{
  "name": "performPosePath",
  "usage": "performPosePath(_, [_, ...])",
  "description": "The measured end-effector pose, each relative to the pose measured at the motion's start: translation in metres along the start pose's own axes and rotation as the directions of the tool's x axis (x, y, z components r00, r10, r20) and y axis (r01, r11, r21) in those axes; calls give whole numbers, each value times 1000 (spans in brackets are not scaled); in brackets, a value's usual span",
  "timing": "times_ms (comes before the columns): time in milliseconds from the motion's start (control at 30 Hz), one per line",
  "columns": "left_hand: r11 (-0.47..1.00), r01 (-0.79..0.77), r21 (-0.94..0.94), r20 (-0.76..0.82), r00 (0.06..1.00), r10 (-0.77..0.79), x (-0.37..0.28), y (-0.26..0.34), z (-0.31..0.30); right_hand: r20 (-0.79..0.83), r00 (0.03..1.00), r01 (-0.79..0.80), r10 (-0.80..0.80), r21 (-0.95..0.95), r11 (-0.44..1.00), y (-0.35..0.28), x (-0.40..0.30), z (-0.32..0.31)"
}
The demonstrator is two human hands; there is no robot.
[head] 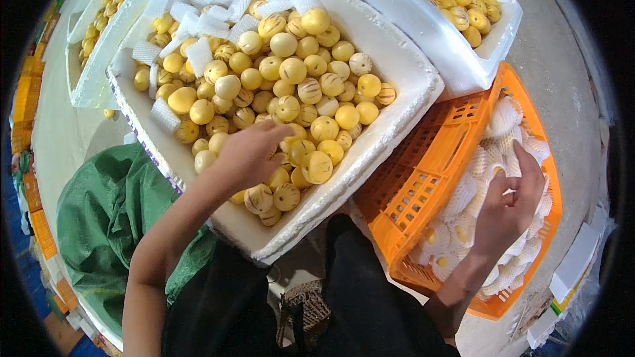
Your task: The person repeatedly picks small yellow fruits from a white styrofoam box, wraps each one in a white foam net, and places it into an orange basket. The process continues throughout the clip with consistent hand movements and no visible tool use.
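Yellow striped pepino melons (292,70) fill a large white foam box (397,124) in front of me. My left hand (252,152) is over the near part of the fruit, fingers on or just above it; whether it grips one is hidden. My right hand (516,193) is over the orange plastic crate (421,193) at the right, its fingers curved and parted. Under it lie fruits in white foam net sleeves (461,198); no fruit shows held between the fingers. Loose white foam net sleeves (198,25) lie on the fruit at the box's far left.
Another foam box (441,44) of the same fruit stands at the upper right, and one more (74,69) at the upper left. A green sack or cloth (109,223) lies left of my legs. White foam pieces (575,258) lie on the floor at the right.
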State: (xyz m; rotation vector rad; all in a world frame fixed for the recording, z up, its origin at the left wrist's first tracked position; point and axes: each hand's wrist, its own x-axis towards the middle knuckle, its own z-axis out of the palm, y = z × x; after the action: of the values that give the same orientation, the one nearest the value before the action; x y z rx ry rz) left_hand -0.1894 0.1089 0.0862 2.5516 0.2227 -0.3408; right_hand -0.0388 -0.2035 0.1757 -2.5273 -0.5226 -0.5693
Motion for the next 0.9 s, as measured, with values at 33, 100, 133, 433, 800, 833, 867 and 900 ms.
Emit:
performPosePath(33, [998, -67, 15, 65, 996, 66, 5, 1, 9, 8, 1000, -10, 9, 82, 997, -4, -5, 4])
performPosePath(100, [970, -200, 140, 165, 970, 177, 15, 5, 25, 89, 995, -72, 47, 298, 952, -14, -14, 11])
performPosePath(133, [963, -219, 157, 137, 971, 198, 18, 6, 29, 136, 990, -60, 23, 277, 959, -20, -16, 13])
performPosePath(433, [-286, -6, -958, 62, 972, -228, -9, -51, -25, 394, 915, -98, -83, 418, 903, -55, -22, 11])
performPosePath(800, [829, 540, 148, -446, 784, -431, 57, -144, -100, 516, 852, -182, -86, 447, 876, -57, -31, 15])
performPosePath(833, [852, 513, 104, -469, 781, -413, 55, -142, -99, 513, 854, -195, -86, 470, 861, -57, -32, 17])
performPosePath(867, [891, 450, -58, -505, 757, -415, 50, -132, -98, 512, 853, -145, -101, 420, 896, -55, -33, 15])
performPosePath(900, [891, 335, -307, -444, 778, -445, 43, -117, -98, 467, 874, -133, -134, 494, 859, -55, -34, 19])
